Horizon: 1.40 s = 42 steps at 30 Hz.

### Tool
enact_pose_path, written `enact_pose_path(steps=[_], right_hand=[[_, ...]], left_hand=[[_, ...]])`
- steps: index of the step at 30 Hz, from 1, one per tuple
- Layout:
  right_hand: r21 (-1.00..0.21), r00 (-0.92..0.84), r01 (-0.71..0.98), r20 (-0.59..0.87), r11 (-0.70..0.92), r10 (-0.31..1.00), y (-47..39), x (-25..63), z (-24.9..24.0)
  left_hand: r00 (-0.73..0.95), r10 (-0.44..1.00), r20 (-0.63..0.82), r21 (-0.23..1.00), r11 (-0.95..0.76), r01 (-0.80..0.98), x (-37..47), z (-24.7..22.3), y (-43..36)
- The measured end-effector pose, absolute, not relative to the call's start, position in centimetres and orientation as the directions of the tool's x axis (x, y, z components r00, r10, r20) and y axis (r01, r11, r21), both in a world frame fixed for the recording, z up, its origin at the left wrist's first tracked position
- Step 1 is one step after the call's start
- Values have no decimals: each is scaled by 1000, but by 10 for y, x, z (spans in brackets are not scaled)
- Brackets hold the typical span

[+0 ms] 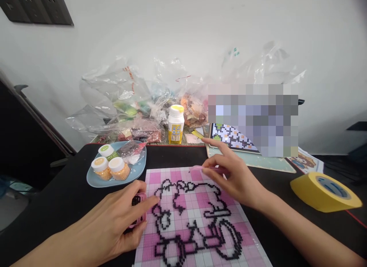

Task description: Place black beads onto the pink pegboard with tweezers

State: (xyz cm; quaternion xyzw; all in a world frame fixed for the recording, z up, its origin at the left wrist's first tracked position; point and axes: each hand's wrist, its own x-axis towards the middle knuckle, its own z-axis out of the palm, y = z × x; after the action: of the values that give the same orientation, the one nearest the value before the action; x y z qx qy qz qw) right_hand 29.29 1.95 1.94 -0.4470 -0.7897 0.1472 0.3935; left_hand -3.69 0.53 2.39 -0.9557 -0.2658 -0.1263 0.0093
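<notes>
Pinching slim pink tool (196, 168) in right hand (239, 177) above pink-checked plastic board (153, 178), outlined in black beads (238, 240), unfilled inside; gripping small pink plastic box (141, 215) alongside, left hand (113, 215).

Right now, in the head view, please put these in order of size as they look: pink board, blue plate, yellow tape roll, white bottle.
1. Pink board
2. Blue plate and yellow tape roll: too alike to rank, and the roll seems nearer the camera
3. White bottle
</notes>
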Motion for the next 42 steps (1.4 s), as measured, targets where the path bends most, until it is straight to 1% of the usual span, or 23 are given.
enact_pose_path(steps=[2,4,7,12,18,26,32,35,38,42], right_hand=[[-571,-369,542,498,617,785,9,278,24],[-493,-443,533,530,688,723,2,267,26],[-392,-496,574,532,719,686,-2,256,24],[-331,-517,611,521,719,679,1,246,16],[-308,-519,637,506,706,689,3,240,11],[-317,-519,634,503,706,691,4,235,8],[-288,-524,654,495,700,693,4,234,7],[-287,-531,653,487,701,693,4,234,7],[-281,-532,655,489,702,691,4,234,7],[-269,-535,656,493,705,686,4,235,7]], left_hand=[[821,525,225,72,-849,524,-36,25,4],[814,544,204,88,-838,538,-36,26,3],[817,543,193,88,-839,537,-35,27,2],[820,542,184,89,-840,535,-34,26,2],[817,558,144,107,-830,548,-36,27,1],[815,562,138,110,-827,552,-35,28,1],[816,562,134,105,-827,552,-35,26,1],[820,549,162,82,-835,544,-32,29,1],[820,526,225,49,-847,530,-29,32,1],[816,516,260,49,-851,523,-27,32,2]])
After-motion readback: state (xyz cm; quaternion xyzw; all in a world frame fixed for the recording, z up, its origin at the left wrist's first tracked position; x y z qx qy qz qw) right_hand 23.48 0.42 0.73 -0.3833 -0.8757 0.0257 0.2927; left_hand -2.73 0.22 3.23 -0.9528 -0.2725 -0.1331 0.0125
